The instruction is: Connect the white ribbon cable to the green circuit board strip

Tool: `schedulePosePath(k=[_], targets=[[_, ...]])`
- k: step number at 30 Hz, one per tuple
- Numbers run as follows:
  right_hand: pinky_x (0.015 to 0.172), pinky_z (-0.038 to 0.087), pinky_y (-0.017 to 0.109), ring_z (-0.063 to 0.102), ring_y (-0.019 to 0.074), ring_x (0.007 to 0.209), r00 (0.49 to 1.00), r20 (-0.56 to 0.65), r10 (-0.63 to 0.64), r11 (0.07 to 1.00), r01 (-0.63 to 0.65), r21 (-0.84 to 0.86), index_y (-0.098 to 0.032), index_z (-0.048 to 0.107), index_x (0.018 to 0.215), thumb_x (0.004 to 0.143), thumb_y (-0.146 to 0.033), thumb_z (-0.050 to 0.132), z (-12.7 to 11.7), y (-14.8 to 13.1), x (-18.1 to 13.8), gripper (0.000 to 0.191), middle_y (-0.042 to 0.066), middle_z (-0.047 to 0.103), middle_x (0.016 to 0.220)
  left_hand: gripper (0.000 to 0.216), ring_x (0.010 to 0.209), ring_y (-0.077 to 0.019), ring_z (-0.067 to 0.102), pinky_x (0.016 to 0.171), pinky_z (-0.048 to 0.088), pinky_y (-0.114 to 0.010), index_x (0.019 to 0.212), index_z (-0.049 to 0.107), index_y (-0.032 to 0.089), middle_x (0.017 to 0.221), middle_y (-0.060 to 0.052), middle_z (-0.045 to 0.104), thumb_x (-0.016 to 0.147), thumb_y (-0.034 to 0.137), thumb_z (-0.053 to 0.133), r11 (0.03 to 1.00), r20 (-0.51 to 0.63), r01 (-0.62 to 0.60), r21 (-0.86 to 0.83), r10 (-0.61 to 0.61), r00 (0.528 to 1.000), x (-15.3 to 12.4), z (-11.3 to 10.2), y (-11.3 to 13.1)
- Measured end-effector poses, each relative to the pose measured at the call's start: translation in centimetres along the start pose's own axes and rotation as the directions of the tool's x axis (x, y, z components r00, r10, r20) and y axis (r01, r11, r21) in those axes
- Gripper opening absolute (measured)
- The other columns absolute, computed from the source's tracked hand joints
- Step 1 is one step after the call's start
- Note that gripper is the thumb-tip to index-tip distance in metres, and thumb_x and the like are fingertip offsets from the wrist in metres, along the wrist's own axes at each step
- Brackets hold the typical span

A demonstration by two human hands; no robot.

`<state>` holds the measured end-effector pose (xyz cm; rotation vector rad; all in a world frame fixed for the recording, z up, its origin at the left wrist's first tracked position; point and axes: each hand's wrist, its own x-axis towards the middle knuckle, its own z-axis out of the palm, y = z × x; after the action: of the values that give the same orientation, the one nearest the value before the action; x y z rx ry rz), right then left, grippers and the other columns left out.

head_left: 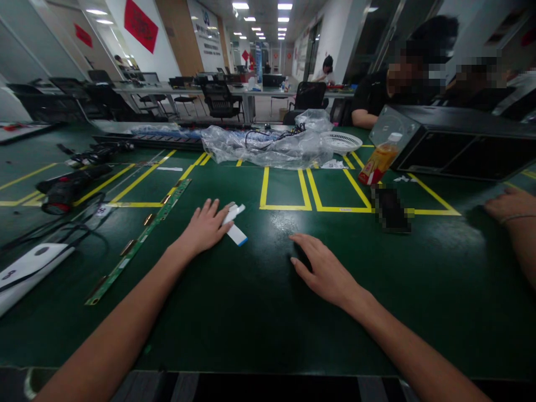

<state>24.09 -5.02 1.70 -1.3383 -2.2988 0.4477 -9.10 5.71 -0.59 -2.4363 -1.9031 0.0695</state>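
My left hand [206, 226] lies flat on the green tabletop with its fingers spread. Its thumb and fingertips touch a white flat ribbon cable [237, 234] that has a blue end; part of the cable is under the hand. My right hand [320, 265] is over the table to the right of the cable, apart from it. Its fingers are stretched out, the thumb stands away from them, and nothing is between them. Left of my left hand, a long narrow green circuit board [144, 237] with copper-coloured tabs lies slantwise.
Clear plastic wrap [268, 148] and a white basket [341, 142] lie at the back. To the right are a drink bottle [379, 162], a black phone-like object [391, 209], a black case [464, 142] and another person's hand [513, 205]. Black cables [79, 223] lie left.
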Motion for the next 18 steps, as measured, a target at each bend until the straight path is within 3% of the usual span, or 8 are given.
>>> schedulePosePath(k=[3, 6, 8, 10, 12, 14, 16, 18], targets=[[0.117, 0.039, 0.053, 0.044, 0.0300, 0.143, 1.000, 0.012, 0.000, 0.999, 0.001, -0.045, -0.017, 0.049, 0.147, 0.098, -0.032, 0.051, 0.4, 0.1, -0.2, 0.051, 0.016, 0.050, 0.153, 0.068, 0.155, -0.0352, 0.010, 0.122, 0.019, -0.054, 0.160, 0.030, 0.018, 0.167, -0.016, 0.018, 0.104, 0.057, 0.028, 0.951, 0.004, -0.304, -0.050, 0.305, 0.953, -1.6, -0.8, 5.3], [0.120, 0.034, 0.053, 0.037, 0.0298, 0.147, 0.999, 0.051, -0.003, 0.996, 0.007, -0.086, -0.016, 0.046, 0.150, 0.097, -0.032, 0.053, 0.7, 0.0, -0.2, 0.056, 0.016, 0.044, 0.158, 0.070, 0.156, -0.0306, 0.006, 0.124, 0.014, -0.051, 0.161, 0.026, 0.022, 0.168, -0.012, 0.015, 0.104, 0.061, 0.031, 0.825, -0.003, -0.548, -0.138, 0.553, 0.833, -3.1, -1.3, 9.2], [0.121, 0.031, 0.052, 0.034, 0.0294, 0.149, 0.996, 0.092, -0.003, 0.993, 0.014, -0.117, -0.013, 0.043, 0.152, 0.097, -0.031, 0.052, 0.8, -0.1, -0.2, 0.059, 0.017, 0.041, 0.160, 0.072, 0.156, -0.0284, 0.007, 0.125, 0.013, -0.049, 0.162, 0.021, 0.023, 0.168, -0.010, 0.014, 0.103, 0.063, 0.031, 0.758, -0.004, -0.624, -0.190, 0.635, 0.772, -3.5, -1.5, 10.3], [0.122, 0.029, 0.052, 0.034, 0.0291, 0.149, 0.990, 0.142, -0.004, 0.988, 0.026, -0.153, -0.011, 0.042, 0.153, 0.097, -0.031, 0.050, 0.9, -0.2, -0.1, 0.060, 0.017, 0.040, 0.160, 0.073, 0.156, -0.0269, 0.008, 0.125, 0.012, -0.049, 0.163, 0.018, 0.025, 0.168, -0.008, 0.016, 0.103, 0.064, 0.031, 0.735, 0.004, -0.639, -0.226, 0.657, 0.754, -3.1, -1.5, 10.1], [0.122, 0.028, 0.052, 0.035, 0.0292, 0.149, 0.983, 0.182, -0.004, 0.982, 0.039, -0.186, -0.009, 0.043, 0.152, 0.098, -0.031, 0.049, 0.9, -0.2, -0.1, 0.059, 0.018, 0.041, 0.159, 0.069, 0.156, -0.0259, 0.011, 0.125, 0.013, -0.050, 0.163, 0.019, 0.025, 0.168, -0.006, 0.019, 0.105, 0.061, 0.026, 0.776, 0.009, -0.587, -0.233, 0.605, 0.796, -2.3, -1.4, 8.7], [0.122, 0.028, 0.053, 0.035, 0.0295, 0.148, 0.980, 0.200, -0.009, 0.978, 0.050, -0.201, -0.009, 0.045, 0.151, 0.099, -0.031, 0.049, 0.8, -0.1, -0.1, 0.057, 0.018, 0.041, 0.159, 0.065, 0.155, -0.0271, 0.014, 0.124, 0.015, -0.052, 0.161, 0.025, 0.022, 0.167, -0.008, 0.022, 0.107, 0.057, 0.021, 0.872, 0.002, -0.451, -0.192, 0.459, 0.888, -1.2, -1.3, 6.3], [0.121, 0.029, 0.053, 0.036, 0.0295, 0.148, 0.981, 0.194, -0.016, 0.979, 0.054, -0.195, -0.010, 0.046, 0.150, 0.099, -0.031, 0.050, 0.7, -0.1, -0.1, 0.056, 0.017, 0.041, 0.159, 0.067, 0.154, -0.0320, 0.017, 0.122, 0.018, -0.055, 0.158, 0.034, 0.016, 0.166, -0.013, 0.024, 0.106, 0.055, 0.020, 0.970, -0.012, -0.213, -0.117, 0.213, 0.977, -0.2, -0.9, 3.1], [0.121, 0.031, 0.053, 0.037, 0.0297, 0.147, 0.984, 0.178, -0.027, 0.981, 0.060, -0.182, -0.011, 0.048, 0.149, 0.098, -0.030, 0.052, 0.5, -0.1, -0.2, 0.055, 0.017, 0.042, 0.158, 0.073, 0.152, -0.0390, 0.021, 0.119, 0.023, -0.061, 0.155, 0.039, 0.008, 0.164, -0.020, 0.027, 0.104, 0.058, 0.023, 0.995, -0.027, 0.078, -0.054, -0.080, 0.996, 0.4, -0.4, -0.7]])
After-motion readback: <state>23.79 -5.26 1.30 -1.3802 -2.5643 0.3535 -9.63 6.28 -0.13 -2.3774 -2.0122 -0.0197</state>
